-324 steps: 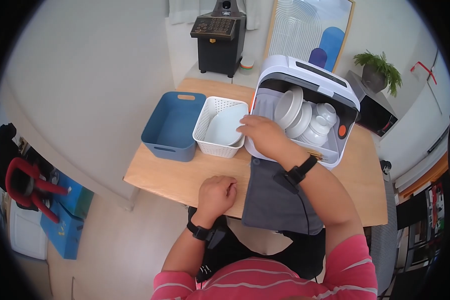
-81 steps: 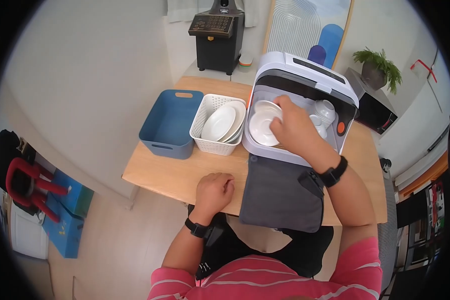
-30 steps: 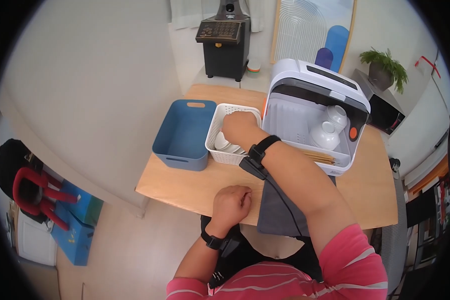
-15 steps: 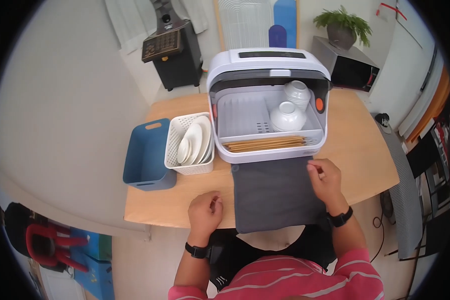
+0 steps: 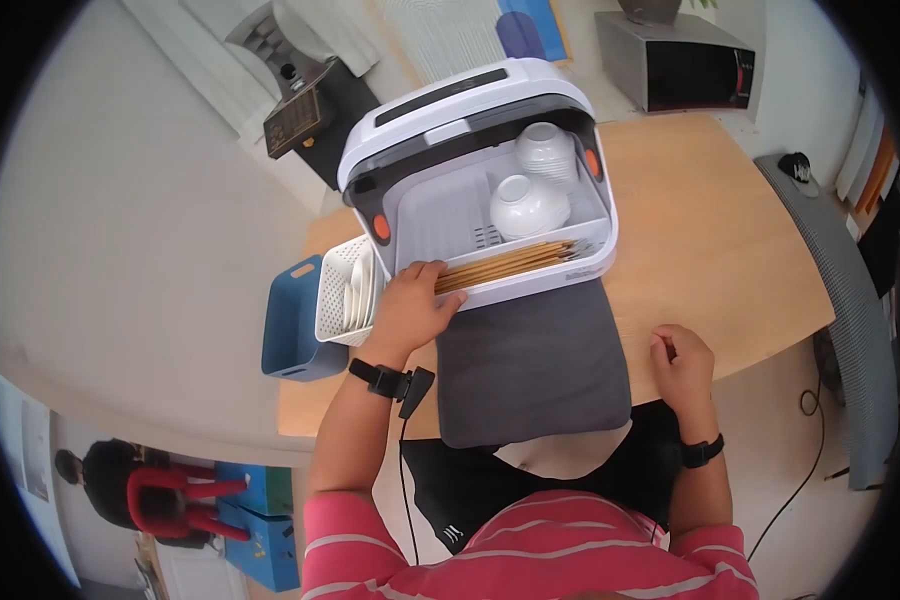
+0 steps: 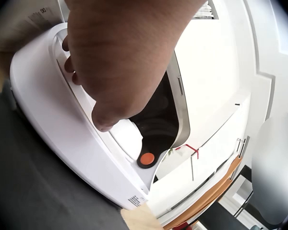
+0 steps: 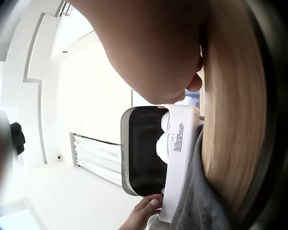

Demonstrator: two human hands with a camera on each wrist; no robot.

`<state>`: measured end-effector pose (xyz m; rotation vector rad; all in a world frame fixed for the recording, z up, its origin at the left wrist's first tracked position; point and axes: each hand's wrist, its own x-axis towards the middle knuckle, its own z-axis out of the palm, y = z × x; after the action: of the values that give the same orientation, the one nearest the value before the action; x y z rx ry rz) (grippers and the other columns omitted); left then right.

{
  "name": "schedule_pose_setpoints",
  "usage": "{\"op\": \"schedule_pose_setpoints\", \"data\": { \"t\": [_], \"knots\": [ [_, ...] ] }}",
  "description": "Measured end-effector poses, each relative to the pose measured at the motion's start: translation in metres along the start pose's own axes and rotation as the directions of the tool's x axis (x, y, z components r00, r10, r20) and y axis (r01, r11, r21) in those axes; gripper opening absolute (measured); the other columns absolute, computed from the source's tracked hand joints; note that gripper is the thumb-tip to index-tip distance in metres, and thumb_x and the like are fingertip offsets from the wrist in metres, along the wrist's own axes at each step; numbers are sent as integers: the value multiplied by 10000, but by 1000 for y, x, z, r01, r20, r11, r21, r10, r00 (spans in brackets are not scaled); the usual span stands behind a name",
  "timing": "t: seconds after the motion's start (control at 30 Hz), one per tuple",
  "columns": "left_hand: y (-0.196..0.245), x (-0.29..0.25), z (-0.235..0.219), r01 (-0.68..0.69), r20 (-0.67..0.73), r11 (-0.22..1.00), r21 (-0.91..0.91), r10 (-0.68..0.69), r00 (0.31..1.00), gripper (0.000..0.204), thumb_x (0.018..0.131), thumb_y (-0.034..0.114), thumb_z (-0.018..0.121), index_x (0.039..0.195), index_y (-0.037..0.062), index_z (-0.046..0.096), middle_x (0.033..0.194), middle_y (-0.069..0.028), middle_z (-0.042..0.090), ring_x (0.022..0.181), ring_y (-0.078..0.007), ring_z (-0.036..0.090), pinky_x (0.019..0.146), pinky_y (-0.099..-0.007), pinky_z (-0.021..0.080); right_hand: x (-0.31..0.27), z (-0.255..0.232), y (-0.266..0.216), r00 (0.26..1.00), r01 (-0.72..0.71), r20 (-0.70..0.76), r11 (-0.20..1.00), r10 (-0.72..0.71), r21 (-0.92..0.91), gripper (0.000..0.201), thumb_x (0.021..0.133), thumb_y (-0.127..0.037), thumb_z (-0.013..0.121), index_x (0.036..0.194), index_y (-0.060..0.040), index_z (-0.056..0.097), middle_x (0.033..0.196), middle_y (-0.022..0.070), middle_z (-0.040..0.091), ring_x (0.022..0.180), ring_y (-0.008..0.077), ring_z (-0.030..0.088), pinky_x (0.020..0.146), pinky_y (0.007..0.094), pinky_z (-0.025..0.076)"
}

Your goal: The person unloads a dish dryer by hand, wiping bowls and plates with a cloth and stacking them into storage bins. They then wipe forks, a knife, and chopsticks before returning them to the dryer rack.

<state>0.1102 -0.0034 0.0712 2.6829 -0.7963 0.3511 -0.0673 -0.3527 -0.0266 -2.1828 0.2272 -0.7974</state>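
Note:
In the head view my left hand (image 5: 410, 308) lies over the front left corner of the white dish box (image 5: 490, 293), thumb and fingers apart around the left ends of wooden chopsticks (image 5: 515, 262). The left wrist view shows that hand (image 6: 122, 62) over the box's front edge; whether it grips the chopsticks is hidden. Two stacks of upturned white bowls (image 5: 530, 208) stand inside. White plates (image 5: 359, 290) stand on edge in the white basket (image 5: 332, 298). My right hand (image 5: 686, 368) rests on the table near its front edge, fingers loosely curled, holding nothing.
A blue bin (image 5: 288, 320) is left of the basket. A grey cloth (image 5: 532, 360) hangs from the table in front of the box. Behind stand a black machine (image 5: 345, 125) and a microwave (image 5: 685, 70). The wooden table (image 5: 715, 220) extends right.
The plates have gone from the box into the basket. My right hand has left the basket for the table at the right; my left hand has moved up to the chopsticks. The view has turned.

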Motion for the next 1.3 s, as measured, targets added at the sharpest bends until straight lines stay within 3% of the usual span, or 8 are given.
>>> {"op": "schedule_pose_setpoints", "data": {
  "t": [0.03, 0.2, 0.4, 0.57, 0.67, 0.87, 1.07, 1.3],
  "knots": [
    [-2, 5, 3, 26, 68, 998, 50, -29, 997, 491, 874, 308, 760, 1246, 5, 654, 1175, -199, 677, 1085, -399, 657, 935, -461, 535, 1, -1, -1, 998, 63, -19, 998, -64, -29, 83, 863, -62, 731, 937, -24, 719, 793, 128, 703, 665, 259, 670, 620, 340, 528],
    [3, 9, 14, -14, 59, 996, 87, 9, 998, 534, 853, 371, 778, 1207, -15, 675, 1119, -200, 695, 1074, -391, 668, 915, -459, 536, 2, -4, 1, 997, 70, -35, 998, -70, -1, 62, 849, -61, 732, 902, -34, 716, 780, 109, 703, 660, 261, 667, 615, 360, 528],
    [11, 12, 17, -136, 82, 949, 283, 118, 990, 573, 795, 453, 811, 1133, 0, 716, 1010, -170, 715, 981, -377, 678, 876, -489, 516, 3, -4, 0, 986, 142, -81, 989, -144, -26, 57, 837, -48, 728, 889, -30, 712, 784, 112, 713, 682, 281, 677, 631, 376, 537],
    [21, 12, 28, -71, 39, 926, 372, 60, 997, 594, 757, 444, 847, 1125, -2, 711, 1048, -194, 700, 943, -384, 683, 880, -486, 526, 2, -4, 1, 991, 116, -73, 993, -116, -11, 60, 830, -44, 726, 887, -32, 713, 786, 110, 713, 690, 292, 679, 637, 381, 538],
    [23, 8, 38, 12, 5, 955, 296, -14, 1000, 623, 724, 414, 881, 1147, -6, 701, 1080, -202, 694, 956, -393, 689, 877, -471, 543, 2, -4, 0, 991, 115, -64, 993, -116, -15, 56, 832, -45, 723, 886, -34, 713, 779, 109, 711, 691, 294, 680, 637, 380, 538],
    [5, 16, 30, -68, 47, 974, 214, 59, 997, 642, 672, 452, 902, 1094, 11, 702, 1014, -159, 712, 957, -370, 706, 876, -473, 546, 2, -2, -1, 993, 96, -56, 994, -99, -56, 52, 843, -65, 723, 889, -39, 718, 770, 116, 709, 698, 293, 686, 643, 386, 541],
    [24, 22, 24, -6, 109, 951, 309, -29, 994, 609, 672, 409, 912, 1080, 0, 719, 975, -170, 728, 930, -372, 708, 862, -462, 552, 1, -1, -1, 994, 81, -62, 993, -86, -84, 56, 847, -77, 728, 890, -41, 721, 771, 121, 710, 714, 302, 694, 653, 394, 547],
    [14, 24, 31, -32, 143, 982, 189, 5, 990, 550, 700, 395, 897, 1058, 22, 708, 954, -160, 737, 912, -363, 721, 830, -475, 569, 2, 0, -1, 993, 96, -62, 991, -102, -90, 54, 845, -74, 729, 889, -42, 721, 772, 121, 711, 721, 302, 698, 654, 395, 548]
  ]
}}
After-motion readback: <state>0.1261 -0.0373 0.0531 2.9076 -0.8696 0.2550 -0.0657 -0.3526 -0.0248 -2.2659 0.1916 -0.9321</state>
